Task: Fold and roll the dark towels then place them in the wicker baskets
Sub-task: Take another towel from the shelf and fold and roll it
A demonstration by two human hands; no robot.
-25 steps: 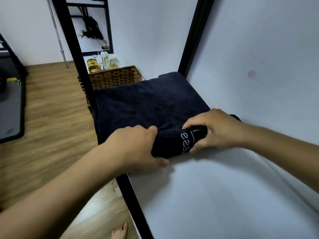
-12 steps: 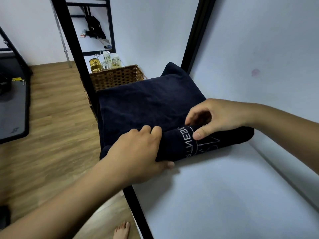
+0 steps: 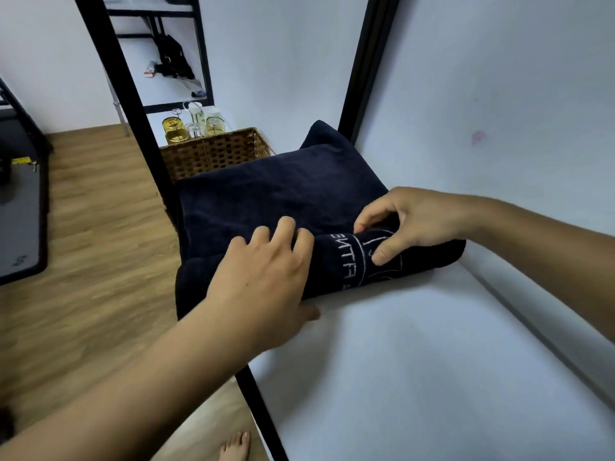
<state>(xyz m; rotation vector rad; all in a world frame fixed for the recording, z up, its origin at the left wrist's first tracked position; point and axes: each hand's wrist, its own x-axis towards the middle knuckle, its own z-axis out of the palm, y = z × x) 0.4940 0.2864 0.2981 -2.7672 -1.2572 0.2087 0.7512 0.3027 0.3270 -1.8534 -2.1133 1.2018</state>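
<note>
White shelf (image 3: 416, 361), set in a black frame, carries the work. The dark towel (image 3: 283, 194) lies across its left side, folded into a flat band that runs from mid-shelf toward the far edge and slightly overhangs the left edge. Beyond the towel's far end, by the far-left corner, stands a wicker basket (image 3: 213, 154); what is inside it cannot be seen.

The towel's near end is wound into a short roll (image 3: 342, 264) with white lettering on top. The left hand (image 3: 263, 277) has its grip curled over the roll's left part, thumb tucked at the near side. The right hand (image 3: 412, 221) pinches the right part, thumb pressed on the lettering and fingers hooked over the top.

Folding looks finished and rolling only begun: most of the band lies flat ahead. Basket placement is not yet started, and no other towel shows.
</note>
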